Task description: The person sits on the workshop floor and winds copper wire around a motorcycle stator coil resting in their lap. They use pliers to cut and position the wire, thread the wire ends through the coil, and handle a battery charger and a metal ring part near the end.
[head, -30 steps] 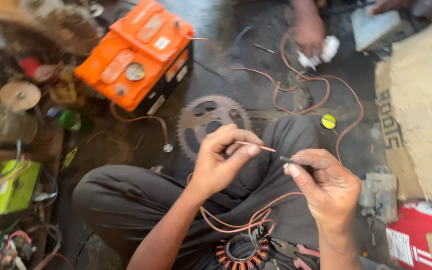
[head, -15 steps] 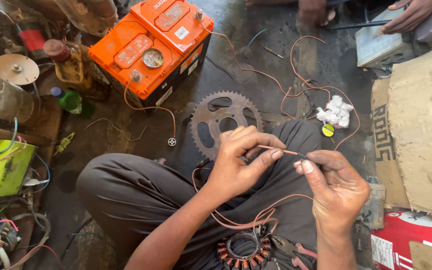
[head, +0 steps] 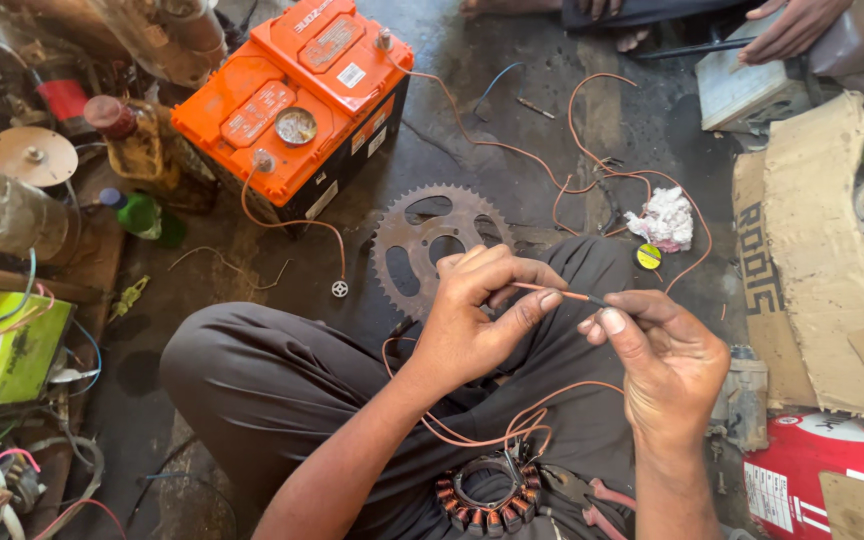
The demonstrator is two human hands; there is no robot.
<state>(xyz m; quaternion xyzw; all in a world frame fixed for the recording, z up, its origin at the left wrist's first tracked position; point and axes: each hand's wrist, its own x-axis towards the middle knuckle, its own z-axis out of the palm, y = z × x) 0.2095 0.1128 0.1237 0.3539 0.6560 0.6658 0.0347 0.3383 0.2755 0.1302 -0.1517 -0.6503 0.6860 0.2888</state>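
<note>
- Head view: the left hand (head: 472, 320) pinches a copper wire (head: 550, 291) between thumb and forefinger; the right hand (head: 667, 355) grips the same wire's dark end just beside it — both closed on it, above the person's lap.
- The wire loops down to a wound stator ring (head: 487, 492) lying in the lap, near the floor's near edge.
- On the floor (head: 452, 80) past the knees lies a toothed sprocket (head: 430, 240); farther left stands an orange battery (head: 297, 100) — wires clipped to its posts.
- A green bottle (head: 142, 215) lies at the left; its contents cannot be told.
</note>
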